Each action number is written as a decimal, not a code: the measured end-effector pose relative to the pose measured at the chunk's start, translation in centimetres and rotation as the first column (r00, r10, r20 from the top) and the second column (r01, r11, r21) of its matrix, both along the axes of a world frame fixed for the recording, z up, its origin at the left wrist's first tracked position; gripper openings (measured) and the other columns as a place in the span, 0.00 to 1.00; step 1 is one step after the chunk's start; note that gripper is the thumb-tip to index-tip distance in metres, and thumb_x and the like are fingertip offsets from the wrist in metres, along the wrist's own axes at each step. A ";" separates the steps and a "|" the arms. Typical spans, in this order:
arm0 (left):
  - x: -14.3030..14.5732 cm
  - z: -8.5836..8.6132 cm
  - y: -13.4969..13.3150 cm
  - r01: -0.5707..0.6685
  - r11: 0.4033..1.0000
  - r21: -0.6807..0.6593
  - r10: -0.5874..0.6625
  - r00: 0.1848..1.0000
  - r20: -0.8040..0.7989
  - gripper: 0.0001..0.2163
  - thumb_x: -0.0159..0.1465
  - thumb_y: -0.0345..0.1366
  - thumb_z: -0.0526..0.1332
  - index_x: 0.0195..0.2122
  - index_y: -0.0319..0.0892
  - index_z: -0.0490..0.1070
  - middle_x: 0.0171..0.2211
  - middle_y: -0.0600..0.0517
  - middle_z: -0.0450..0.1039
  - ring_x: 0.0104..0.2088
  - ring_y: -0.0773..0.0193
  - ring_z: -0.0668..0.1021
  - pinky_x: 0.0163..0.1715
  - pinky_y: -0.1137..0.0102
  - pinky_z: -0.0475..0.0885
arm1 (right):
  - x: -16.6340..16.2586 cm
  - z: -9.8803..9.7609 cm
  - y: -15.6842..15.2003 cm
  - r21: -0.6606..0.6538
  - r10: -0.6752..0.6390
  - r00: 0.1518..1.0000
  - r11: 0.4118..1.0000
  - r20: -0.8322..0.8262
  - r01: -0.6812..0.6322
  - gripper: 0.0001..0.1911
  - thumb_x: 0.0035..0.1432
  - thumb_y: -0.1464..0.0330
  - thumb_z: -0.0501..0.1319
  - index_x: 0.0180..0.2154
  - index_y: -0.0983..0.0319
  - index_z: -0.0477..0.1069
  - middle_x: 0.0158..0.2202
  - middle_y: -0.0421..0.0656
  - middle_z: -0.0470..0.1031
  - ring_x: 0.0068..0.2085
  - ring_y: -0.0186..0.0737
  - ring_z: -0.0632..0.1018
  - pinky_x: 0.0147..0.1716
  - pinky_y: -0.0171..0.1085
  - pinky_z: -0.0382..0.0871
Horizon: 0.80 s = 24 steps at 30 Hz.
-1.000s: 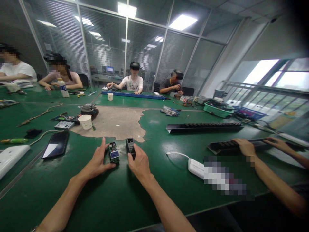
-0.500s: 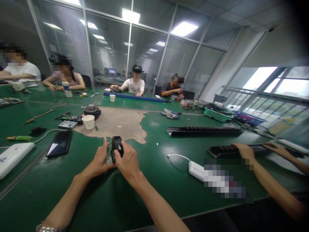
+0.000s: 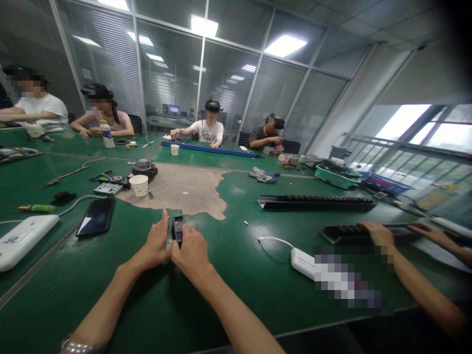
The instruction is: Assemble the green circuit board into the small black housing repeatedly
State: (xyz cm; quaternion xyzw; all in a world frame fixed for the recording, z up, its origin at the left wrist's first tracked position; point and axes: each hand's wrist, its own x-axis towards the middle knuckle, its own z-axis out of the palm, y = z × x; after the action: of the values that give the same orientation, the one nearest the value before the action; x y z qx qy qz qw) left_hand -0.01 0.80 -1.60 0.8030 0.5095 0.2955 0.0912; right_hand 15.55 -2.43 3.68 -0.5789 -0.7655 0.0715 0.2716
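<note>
My right hand [image 3: 191, 250] is closed around the lower part of a small black box-shaped device [image 3: 178, 226], which has socket-like openings on its upper end. Part of the device is hidden behind the fingers. Close on its left side is my left hand [image 3: 158, 245], fingers stretched out and pointing away from me, palm toward the device. A slim gap shows between those fingertips and the box. Both hands are just above the green table [image 3: 228, 300].
Ahead lie a brown sheet [image 3: 184, 189] and a paper cup [image 3: 139, 186]. To the left are a phone [image 3: 96, 217] and a white power strip [image 3: 29, 241]. On the right, another white power strip [image 3: 303, 263] lies near a co-worker's hands [image 3: 378, 233] on a long black strip [image 3: 341, 235].
The device has turned and sunk slightly, with its greyer face now showing. My right hand has shifted lower on it. The whole view has moved a little.
</note>
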 end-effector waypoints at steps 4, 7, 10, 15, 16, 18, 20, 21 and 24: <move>0.0 0.0 0.0 0.011 1.000 0.008 -0.011 1.000 -0.008 0.54 0.53 0.35 0.61 0.64 0.38 0.12 0.62 0.33 0.51 0.61 0.40 0.60 0.56 0.44 0.55 | 0.2 -0.3 0.0 -0.002 0.010 1.000 1.000 -0.018 -0.010 0.25 0.55 0.63 0.58 0.53 0.65 0.62 0.44 0.51 0.72 0.42 0.49 0.75 0.42 0.43 0.68; -0.1 0.0 0.0 0.009 1.000 -0.003 -0.009 1.000 -0.007 0.54 0.52 0.32 0.60 0.64 0.41 0.12 0.63 0.35 0.51 0.61 0.41 0.60 0.57 0.42 0.53 | 0.4 -0.3 0.0 -0.006 0.010 0.999 1.000 -0.040 -0.011 0.39 0.54 0.58 0.61 0.61 0.69 0.52 0.49 0.55 0.71 0.46 0.52 0.74 0.44 0.44 0.68; -0.1 -0.1 0.0 0.007 1.000 -0.011 -0.007 1.000 -0.010 0.53 0.53 0.32 0.59 0.64 0.41 0.13 0.63 0.34 0.51 0.61 0.42 0.60 0.57 0.42 0.52 | 0.4 -0.5 0.0 -0.035 0.018 0.999 0.999 -0.037 -0.020 0.41 0.54 0.58 0.61 0.63 0.70 0.49 0.48 0.57 0.72 0.47 0.53 0.75 0.44 0.45 0.68; 0.1 0.0 0.0 0.014 1.000 -0.025 -0.014 1.000 0.018 0.55 0.53 0.34 0.62 0.63 0.41 0.11 0.63 0.34 0.52 0.60 0.42 0.62 0.57 0.44 0.55 | 0.3 -0.9 0.3 -0.028 0.000 0.999 1.000 -0.042 -0.002 0.37 0.55 0.63 0.60 0.61 0.70 0.52 0.43 0.56 0.75 0.41 0.52 0.77 0.40 0.44 0.69; 0.1 0.1 0.0 0.013 0.999 -0.034 -0.012 1.000 0.029 0.55 0.53 0.34 0.63 0.63 0.42 0.11 0.63 0.35 0.52 0.60 0.42 0.62 0.57 0.44 0.55 | 0.3 -0.8 0.4 -0.016 -0.006 0.999 1.000 -0.052 0.005 0.36 0.54 0.63 0.60 0.61 0.69 0.53 0.42 0.55 0.75 0.41 0.52 0.77 0.39 0.43 0.69; 0.0 0.1 -0.1 0.022 0.999 -0.046 -0.019 0.999 0.051 0.55 0.54 0.36 0.64 0.64 0.44 0.12 0.63 0.36 0.52 0.59 0.43 0.63 0.57 0.44 0.54 | 0.4 -0.2 0.5 0.007 -0.012 0.996 1.000 -0.084 0.013 0.35 0.55 0.63 0.60 0.61 0.68 0.54 0.41 0.54 0.76 0.41 0.51 0.78 0.39 0.43 0.70; 0.0 0.1 -0.2 0.039 0.998 -0.053 -0.035 0.997 0.071 0.55 0.54 0.39 0.65 0.65 0.45 0.15 0.64 0.37 0.51 0.60 0.43 0.62 0.57 0.45 0.55 | 0.8 0.7 0.6 0.039 -0.015 0.991 0.999 -0.133 0.020 0.34 0.56 0.63 0.59 0.61 0.67 0.53 0.42 0.53 0.76 0.42 0.49 0.78 0.40 0.42 0.70; 0.0 0.1 -0.2 0.047 0.997 -0.058 -0.042 0.996 0.081 0.56 0.54 0.41 0.66 0.65 0.45 0.16 0.64 0.37 0.51 0.60 0.43 0.62 0.57 0.45 0.55 | 1.1 1.2 0.7 0.058 -0.017 0.987 0.998 -0.159 0.026 0.34 0.57 0.62 0.59 0.61 0.66 0.53 0.43 0.52 0.76 0.42 0.49 0.78 0.41 0.41 0.69; 0.0 0.4 -0.3 0.057 0.996 -0.075 -0.048 0.993 0.110 0.57 0.52 0.43 0.68 0.65 0.45 0.16 0.63 0.37 0.53 0.61 0.42 0.61 0.58 0.45 0.53 | 2.7 2.3 1.2 0.106 -0.038 0.977 0.993 -0.212 0.061 0.32 0.58 0.62 0.58 0.61 0.64 0.54 0.47 0.52 0.74 0.46 0.48 0.76 0.45 0.41 0.68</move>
State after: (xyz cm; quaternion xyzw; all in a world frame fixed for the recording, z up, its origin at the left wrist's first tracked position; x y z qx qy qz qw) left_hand 0.02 0.50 -1.24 0.7948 0.4936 0.3159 0.1577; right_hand 18.28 -1.23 5.98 -0.5710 -0.7207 0.0824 0.3844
